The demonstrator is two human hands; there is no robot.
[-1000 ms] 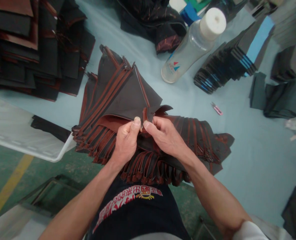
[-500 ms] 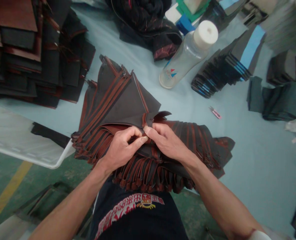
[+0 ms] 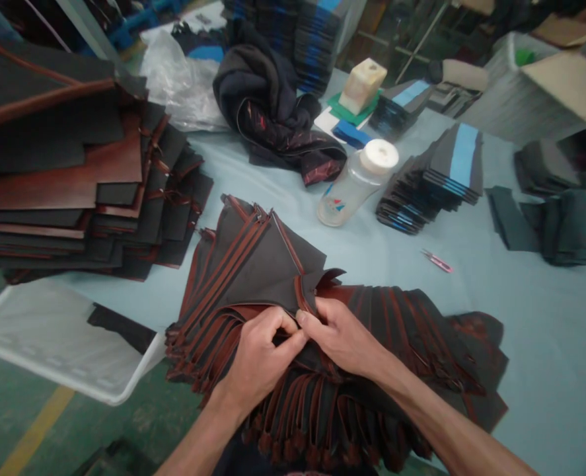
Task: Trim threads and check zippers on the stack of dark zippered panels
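Note:
A fanned pile of dark grey and reddish-brown leather-like pieces (image 3: 253, 264) lies at the near edge of the table. Both hands meet over its middle, on the strip-edged corner of the top leather piece (image 3: 304, 294). Thumb and fingers of my right hand (image 3: 339, 334) are closed on that edge. My left hand (image 3: 267, 347) pinches right beside it, thumb against forefinger; the fingertips hide exactly what lies between them. Below the hands, the folded ends of several pieces hang toward my lap.
Tall stacked dark panels (image 3: 109, 165) stand at left, above a white bin (image 3: 119, 390). Beyond the pile are a clear bottle (image 3: 342, 192), a bunched dark jacket (image 3: 277, 112) and blue-striped stacks (image 3: 431, 172). Small pink-handled snips (image 3: 437, 261) lie at right.
The view has tilted up, so the table's far side shows more and everything sits lower. Both hands stay at the same corner of the piece, with little finger movement.

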